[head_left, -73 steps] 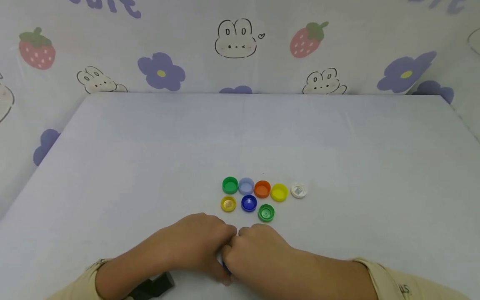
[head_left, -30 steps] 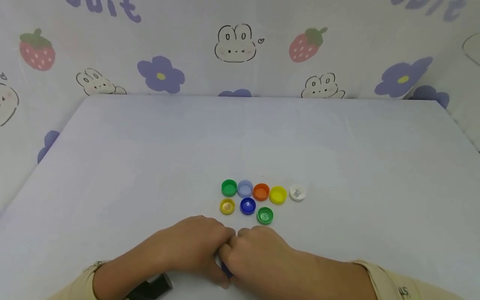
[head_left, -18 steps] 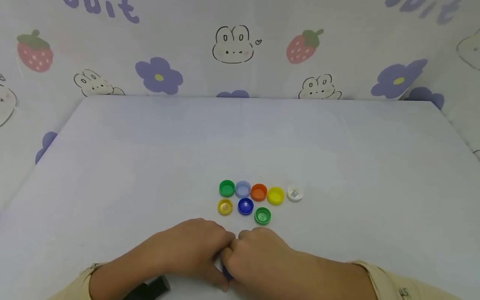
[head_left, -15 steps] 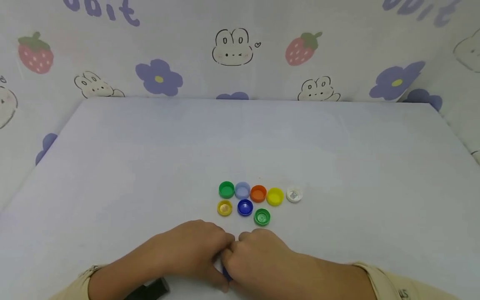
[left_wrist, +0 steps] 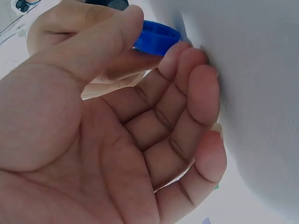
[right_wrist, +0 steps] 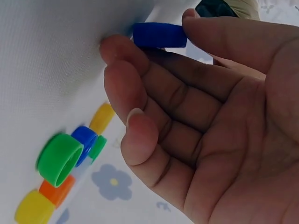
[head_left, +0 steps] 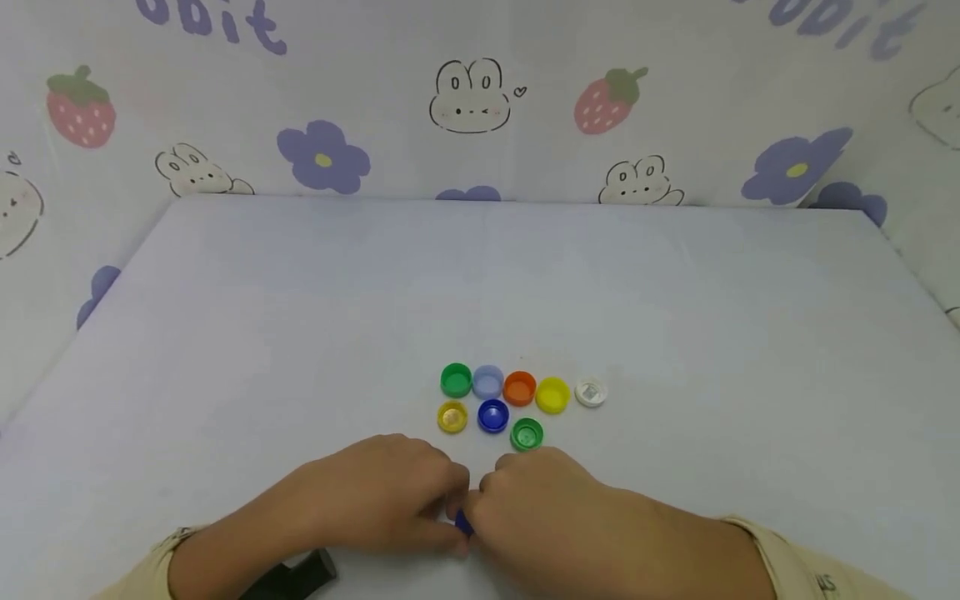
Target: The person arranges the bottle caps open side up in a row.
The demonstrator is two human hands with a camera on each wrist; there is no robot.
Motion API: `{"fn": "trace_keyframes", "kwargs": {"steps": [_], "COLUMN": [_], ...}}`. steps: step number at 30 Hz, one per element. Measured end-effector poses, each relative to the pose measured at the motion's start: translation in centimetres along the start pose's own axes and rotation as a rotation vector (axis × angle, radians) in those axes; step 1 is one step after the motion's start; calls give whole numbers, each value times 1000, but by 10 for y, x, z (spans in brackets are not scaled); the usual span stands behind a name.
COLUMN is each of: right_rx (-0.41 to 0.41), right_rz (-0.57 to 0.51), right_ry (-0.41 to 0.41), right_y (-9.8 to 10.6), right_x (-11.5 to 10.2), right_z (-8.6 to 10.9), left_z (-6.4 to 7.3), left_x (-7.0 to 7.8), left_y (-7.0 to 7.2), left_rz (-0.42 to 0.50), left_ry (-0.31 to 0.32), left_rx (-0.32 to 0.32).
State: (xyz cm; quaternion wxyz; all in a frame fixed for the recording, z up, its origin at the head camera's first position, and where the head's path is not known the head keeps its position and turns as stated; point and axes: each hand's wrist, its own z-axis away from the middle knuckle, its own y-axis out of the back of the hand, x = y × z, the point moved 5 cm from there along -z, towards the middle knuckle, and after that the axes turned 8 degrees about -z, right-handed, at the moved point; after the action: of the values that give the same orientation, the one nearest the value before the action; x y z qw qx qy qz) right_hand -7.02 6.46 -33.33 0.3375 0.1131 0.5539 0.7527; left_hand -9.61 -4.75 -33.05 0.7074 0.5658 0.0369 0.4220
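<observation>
Low in the head view, my left hand and right hand meet over a dark blue bottle cap, mostly covered by the fingers. In the left wrist view the blue cap sits between the left thumb and forefinger tips, its open side partly showing. From the right wrist, the same cap appears edge-on, pinched by the right thumb and forefinger. The other fingers of both hands curl loosely. Just beyond the right knuckles lies a green cap, hollow side up.
Beside that green cap are a second blue cap and a gold-yellow cap. Behind them runs a row: green, pale blue, orange, yellow and white caps. A dark block shows under my left forearm.
The head view has tilted slightly. My right hand has shifted a little right and away from me; the left thumb has moved up and right. The loose caps keep their arrangement.
</observation>
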Motion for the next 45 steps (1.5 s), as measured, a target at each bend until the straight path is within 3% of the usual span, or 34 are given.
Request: {"fn": "trace_keyframes", "kwargs": {"steps": [7,15,25,40,45], "right_rx": [122,149,230,195,172], "right_rz": [-45,-70,-27,-32,-80], "right_ry": [24,29,7,-59,-59], "right_y": [8,9,7,10,9], "right_x": [0,0,0,7,9], "right_z": [5,4,6,4,3], "left_z": [-3,-4,-5,-10,-9], "left_x": [2,4,4,3,1], "left_y": [5,5,0,5,5], "left_rz": [-22,-20,29,23,7], "left_ry": [2,-19,-16,40,93], "left_rx": [38,73,84,102,61]}}
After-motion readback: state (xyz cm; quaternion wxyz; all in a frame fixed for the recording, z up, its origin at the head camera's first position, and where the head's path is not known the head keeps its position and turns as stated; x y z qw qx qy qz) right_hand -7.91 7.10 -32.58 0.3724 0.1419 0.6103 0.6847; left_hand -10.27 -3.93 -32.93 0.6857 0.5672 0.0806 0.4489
